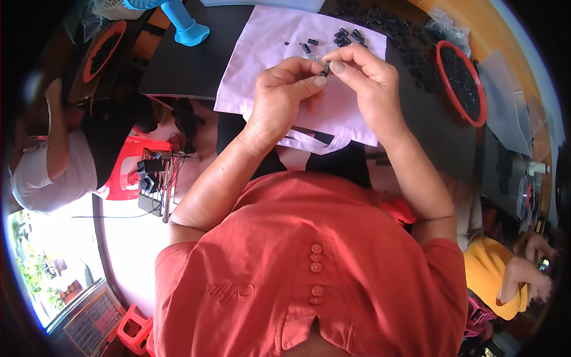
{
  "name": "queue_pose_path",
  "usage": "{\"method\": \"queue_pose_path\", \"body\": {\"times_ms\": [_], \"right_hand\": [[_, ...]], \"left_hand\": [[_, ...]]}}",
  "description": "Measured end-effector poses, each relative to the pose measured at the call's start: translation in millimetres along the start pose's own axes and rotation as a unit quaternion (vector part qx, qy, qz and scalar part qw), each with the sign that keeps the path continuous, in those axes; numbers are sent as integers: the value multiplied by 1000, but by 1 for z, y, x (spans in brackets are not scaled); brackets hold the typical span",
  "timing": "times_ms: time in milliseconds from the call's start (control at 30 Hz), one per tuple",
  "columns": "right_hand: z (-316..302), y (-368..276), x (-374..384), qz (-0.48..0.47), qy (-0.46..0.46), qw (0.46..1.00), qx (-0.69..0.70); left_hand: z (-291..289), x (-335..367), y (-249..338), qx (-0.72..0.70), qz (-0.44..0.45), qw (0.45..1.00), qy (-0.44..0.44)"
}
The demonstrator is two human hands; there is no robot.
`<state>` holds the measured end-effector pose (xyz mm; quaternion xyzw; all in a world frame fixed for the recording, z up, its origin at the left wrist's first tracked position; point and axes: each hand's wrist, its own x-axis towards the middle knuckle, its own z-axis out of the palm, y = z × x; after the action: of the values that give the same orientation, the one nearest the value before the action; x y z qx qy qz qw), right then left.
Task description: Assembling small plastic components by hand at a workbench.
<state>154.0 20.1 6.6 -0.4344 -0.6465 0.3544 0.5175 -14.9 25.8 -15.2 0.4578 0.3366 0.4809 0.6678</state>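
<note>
A small black part, perhaps plastic, is pinched between the fingertips of both hands; its exact kind is too small to make out. My left hand grips it from the left, thumb against forefinger. From the right, my right hand closes thumb and forefinger on its upper end. Both hands are above a pale pink cloth bag spread on the dark table, its handles hanging over the near edge. Just beyond my fingers, several small black pieces lie on the bag, with a bit of clear plastic near my fingertips.
Many loose black pieces cover the table's far right, beside a red-rimmed basket full of them. A blue fan stand is at the far left. People sit at left, by a red stool, and at right in a yellow top.
</note>
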Motion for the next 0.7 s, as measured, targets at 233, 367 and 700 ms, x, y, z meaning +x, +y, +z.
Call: {"method": "queue_pose_path", "body": {"times_ms": [233,367,700], "right_hand": [[2,4,0,-38,10,999,-31],[3,6,0,-59,23,998,-21],[0,7,-5,-133,15,984,-119]], "left_hand": [[0,2,1,7,4,1000,4],[-1,2,2,20,-6,1000,1],[-5,5,-2,6,-3,1000,-14]]}}
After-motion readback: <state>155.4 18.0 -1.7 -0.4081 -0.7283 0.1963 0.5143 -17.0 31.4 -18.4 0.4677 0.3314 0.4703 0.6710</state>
